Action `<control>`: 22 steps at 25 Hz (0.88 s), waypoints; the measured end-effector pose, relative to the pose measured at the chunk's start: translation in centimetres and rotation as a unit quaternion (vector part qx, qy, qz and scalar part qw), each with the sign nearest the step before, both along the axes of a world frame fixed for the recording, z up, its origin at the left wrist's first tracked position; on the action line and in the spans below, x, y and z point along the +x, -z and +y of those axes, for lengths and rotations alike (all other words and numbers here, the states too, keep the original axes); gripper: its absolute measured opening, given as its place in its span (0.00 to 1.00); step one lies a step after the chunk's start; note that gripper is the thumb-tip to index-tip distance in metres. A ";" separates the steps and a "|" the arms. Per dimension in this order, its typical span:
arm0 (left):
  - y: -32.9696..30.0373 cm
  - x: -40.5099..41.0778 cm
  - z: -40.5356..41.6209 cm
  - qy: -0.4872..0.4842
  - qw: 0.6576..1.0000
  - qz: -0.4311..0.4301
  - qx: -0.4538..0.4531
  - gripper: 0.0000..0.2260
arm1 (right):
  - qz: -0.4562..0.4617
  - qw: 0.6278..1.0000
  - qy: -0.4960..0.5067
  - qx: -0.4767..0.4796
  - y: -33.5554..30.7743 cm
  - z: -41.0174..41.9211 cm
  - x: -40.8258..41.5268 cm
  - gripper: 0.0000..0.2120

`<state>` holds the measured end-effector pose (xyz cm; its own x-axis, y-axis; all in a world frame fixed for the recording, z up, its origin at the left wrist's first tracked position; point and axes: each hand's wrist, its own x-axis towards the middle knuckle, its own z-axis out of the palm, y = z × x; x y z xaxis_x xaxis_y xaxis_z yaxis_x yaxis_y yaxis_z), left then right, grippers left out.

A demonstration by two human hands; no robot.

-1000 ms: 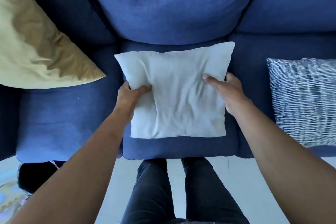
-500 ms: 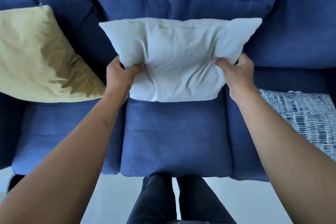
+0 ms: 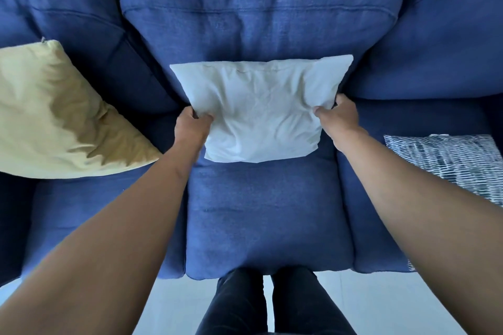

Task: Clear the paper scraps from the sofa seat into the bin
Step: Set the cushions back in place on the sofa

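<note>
Both of your hands are on the plain white square fabric cushion [image 3: 258,109], one at each side. Your left hand [image 3: 190,125] is clenched on its left edge, thumb on the front face and fingers curled behind; your right hand [image 3: 339,115] pinches the right edge the same way. The cushion stands tilted against the blue fabric sofa backrest [image 3: 258,16], its lower edge on the middle blue sofa seat cushion [image 3: 266,215]. That seat shows bare blue fabric in front of the cushion, and I can't spot any paper scraps on it, nor a bin. A pale yellow fabric cushion [image 3: 60,117] leans on the left seat. A blue-and-white patterned cushion [image 3: 451,160] lies on the right seat. Your dark trouser legs [image 3: 266,304] stand at the sofa's front edge.
</note>
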<state>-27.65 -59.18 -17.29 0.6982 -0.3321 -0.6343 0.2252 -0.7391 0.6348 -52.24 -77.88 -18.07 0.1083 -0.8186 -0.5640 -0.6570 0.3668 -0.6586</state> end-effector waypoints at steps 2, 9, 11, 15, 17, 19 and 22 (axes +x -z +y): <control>-1.3 -1.2 0.2 0.028 0.999 -0.020 0.009 0.08 | -0.019 1.000 0.012 -0.001 -1.0 0.7 -0.4 0.07; -7.3 -7.9 4.1 0.189 0.978 -0.092 0.011 0.24 | -0.042 0.999 -0.016 -0.026 -7.8 7.4 -3.3 0.13; -8.4 -10.1 4.7 0.222 0.969 -0.109 -0.011 0.23 | -0.027 0.998 -0.036 -0.041 -9.3 9.6 -5.0 0.16; -9.1 -14.9 5.1 0.303 0.942 -0.135 -0.057 0.24 | -0.002 0.998 -0.043 -0.051 -11.9 13.4 -9.7 0.20; -9.4 -17.4 5.1 0.341 0.927 -0.135 -0.076 0.25 | 0.018 0.996 -0.048 -0.077 -12.6 15.0 -12.2 0.21; -11.2 -22.4 4.8 0.405 0.898 -0.134 -0.107 0.26 | 0.065 0.988 -0.042 -0.130 -14.4 16.9 -17.6 0.24; -11.3 -25.3 4.7 0.444 0.876 -0.138 -0.125 0.26 | 0.094 0.980 -0.062 -0.162 -14.9 17.7 -20.5 0.27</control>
<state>-53.00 -54.45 -5.94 0.2096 -0.9271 -0.3107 -0.5564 -0.3744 0.7418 -72.75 -60.15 -3.20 0.1376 -0.9453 -0.2959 -0.8038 0.0680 -0.5911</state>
